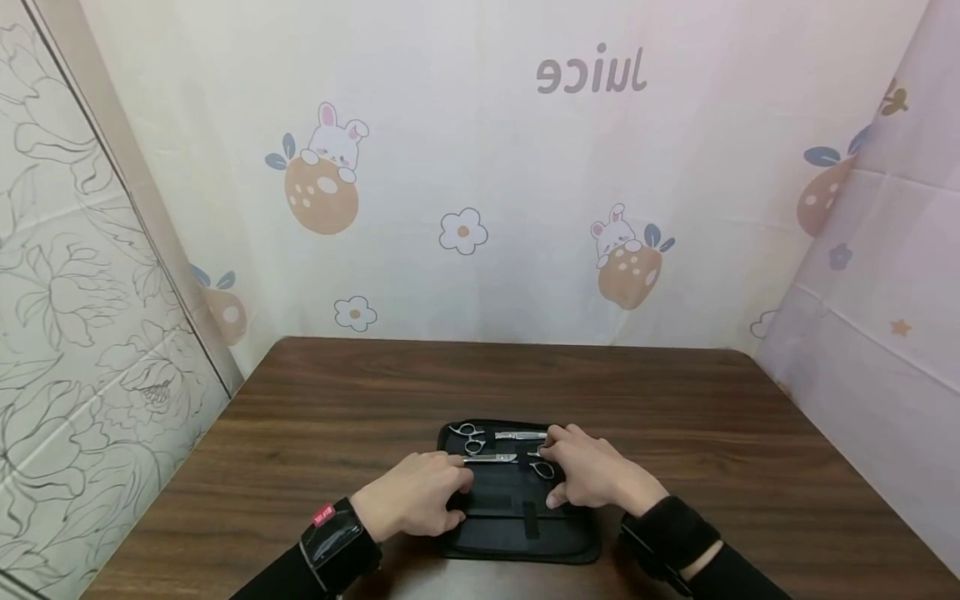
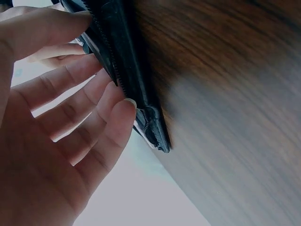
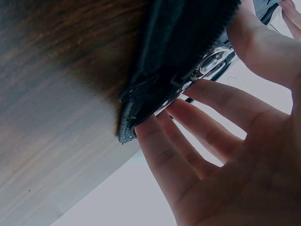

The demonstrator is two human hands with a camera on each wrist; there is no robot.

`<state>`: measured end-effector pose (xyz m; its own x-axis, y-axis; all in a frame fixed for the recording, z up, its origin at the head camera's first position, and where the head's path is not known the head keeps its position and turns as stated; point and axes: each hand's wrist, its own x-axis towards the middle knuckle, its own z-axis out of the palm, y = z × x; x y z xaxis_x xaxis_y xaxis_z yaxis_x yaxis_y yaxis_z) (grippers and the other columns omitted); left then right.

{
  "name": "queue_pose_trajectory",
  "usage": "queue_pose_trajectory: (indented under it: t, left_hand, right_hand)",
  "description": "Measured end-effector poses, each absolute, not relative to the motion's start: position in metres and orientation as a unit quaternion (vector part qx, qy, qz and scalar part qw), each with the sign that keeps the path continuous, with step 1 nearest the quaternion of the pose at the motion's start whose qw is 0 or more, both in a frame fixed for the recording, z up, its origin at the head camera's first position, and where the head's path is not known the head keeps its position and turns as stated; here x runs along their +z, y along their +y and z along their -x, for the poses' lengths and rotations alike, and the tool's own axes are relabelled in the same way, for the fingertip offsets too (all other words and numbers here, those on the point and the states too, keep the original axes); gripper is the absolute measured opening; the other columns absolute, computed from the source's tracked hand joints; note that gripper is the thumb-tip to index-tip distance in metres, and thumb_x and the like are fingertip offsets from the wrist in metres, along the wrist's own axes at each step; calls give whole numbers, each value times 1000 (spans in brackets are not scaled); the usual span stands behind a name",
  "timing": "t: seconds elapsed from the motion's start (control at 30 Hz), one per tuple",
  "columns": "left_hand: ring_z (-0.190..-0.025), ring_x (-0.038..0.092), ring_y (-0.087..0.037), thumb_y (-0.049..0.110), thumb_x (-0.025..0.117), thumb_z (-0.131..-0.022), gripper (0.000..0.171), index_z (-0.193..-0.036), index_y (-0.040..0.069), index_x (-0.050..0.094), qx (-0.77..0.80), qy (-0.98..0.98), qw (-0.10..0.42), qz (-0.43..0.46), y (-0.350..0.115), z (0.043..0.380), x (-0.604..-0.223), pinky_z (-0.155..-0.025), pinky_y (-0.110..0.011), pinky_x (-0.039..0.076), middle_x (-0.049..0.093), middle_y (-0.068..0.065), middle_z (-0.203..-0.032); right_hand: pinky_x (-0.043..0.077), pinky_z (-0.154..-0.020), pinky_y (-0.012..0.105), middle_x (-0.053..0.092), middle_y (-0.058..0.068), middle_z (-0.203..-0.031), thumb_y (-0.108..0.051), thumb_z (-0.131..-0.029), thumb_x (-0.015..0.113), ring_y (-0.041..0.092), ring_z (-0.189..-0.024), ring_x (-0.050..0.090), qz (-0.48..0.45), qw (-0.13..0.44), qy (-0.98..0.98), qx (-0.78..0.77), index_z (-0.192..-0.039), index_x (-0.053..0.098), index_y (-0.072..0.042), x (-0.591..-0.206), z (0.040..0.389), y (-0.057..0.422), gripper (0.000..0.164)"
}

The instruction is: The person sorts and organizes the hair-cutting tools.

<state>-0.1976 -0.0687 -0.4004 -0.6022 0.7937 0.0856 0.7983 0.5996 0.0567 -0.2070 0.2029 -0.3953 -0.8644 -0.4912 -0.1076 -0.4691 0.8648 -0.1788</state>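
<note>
A black zip case (image 1: 517, 546) lies unfolded flat on the table. Two pairs of silver scissors sit in its upper part: one pair (image 1: 521, 435) has its finger rings at the left, and the other pair (image 1: 491, 458) has its rings at the right. My left hand (image 1: 420, 493) is at the case's left side, its fairly straight fingers touching the zipped edge (image 2: 136, 70). On the opposite side, my right hand (image 1: 592, 468) rests its extended fingertips on the case edge (image 3: 155, 94), beside the scissor rings (image 3: 211, 62). It partly covers the scissors in the head view.
The brown wooden table (image 1: 337, 392) extends around the case on all sides. Behind it hangs a pale printed curtain (image 1: 465, 150), with another patterned sheet (image 1: 82, 275) at the left. A short black strap (image 1: 531, 520) crosses the case's lower part.
</note>
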Motion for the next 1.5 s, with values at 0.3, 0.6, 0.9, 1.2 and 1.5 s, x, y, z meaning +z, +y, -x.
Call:
queue_pose_trajectory:
  t: [0.3, 0.6, 0.9, 1.2, 1.5]
  left_hand:
    - [-75, 47, -5, 36, 69, -75, 18, -85, 24, 60, -47, -893, 26, 447, -63, 196, -402, -62, -26, 43, 48, 12, -83]
    - [-69, 45, -5, 39, 70, -72, 22, -77, 24, 54, -51, -906, 32, 420, -63, 196, -401, -57, -26, 41, 46, 14, -77]
    - [-59, 39, -6, 39, 68, -69, 28, -65, 23, 46, -56, -911, 55, 405, -62, 197, -404, -48, -25, 33, 40, 14, -64]
    - [-59, 39, -7, 38, 69, -69, 29, -64, 23, 45, -69, -918, 38, 388, -66, 195, -403, -48, -25, 32, 40, 12, -64]
    - [-68, 42, -9, 43, 66, -70, 25, -73, 21, 55, -34, -921, 38, 385, -65, 196, -401, -55, -26, 37, 46, 12, -71]
  right_hand:
    - [40, -65, 36, 47, -3, -112, -40, -68, 77, 14, -91, 39, 255, 76, 961, -72, -118, 60, -8, -396, 207, 205, 62]
    - [41, -68, 38, 47, -3, -113, -40, -68, 77, 14, -93, 39, 256, 72, 961, -75, -118, 59, -8, -397, 207, 204, 62]
    - [41, -68, 37, 47, -4, -113, -40, -69, 77, 14, -94, 39, 249, 74, 963, -75, -118, 60, -9, -397, 208, 205, 61]
    - [41, -68, 38, 47, -3, -114, -40, -69, 76, 14, -95, 40, 258, 81, 959, -86, -119, 59, -8, -397, 208, 203, 62]
    - [42, -68, 39, 47, -4, -115, -42, -70, 75, 15, -100, 41, 258, 81, 959, -82, -121, 58, -10, -397, 210, 205, 62]
